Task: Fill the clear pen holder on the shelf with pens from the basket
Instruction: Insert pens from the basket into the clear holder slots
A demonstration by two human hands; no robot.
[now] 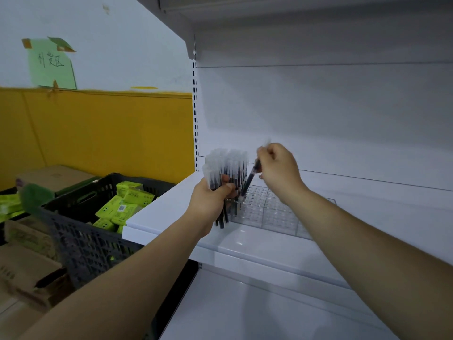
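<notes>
My left hand grips a thick bundle of pens with frosted caps and dark barrels, held upright at the left end of the white shelf. The clear pen holder, a flat tray with a grid of holes, lies on the shelf just right of the bundle. My right hand pinches a single pen by its capped end. That pen slants down, its tip at the holder's left holes. A few pens seem to stand in the holder's left edge, partly hidden by the bundle.
A dark plastic basket holding green tissue packs stands left of the shelf, among cardboard boxes. A yellow board and a green note are on the wall. A lower shelf lies beneath.
</notes>
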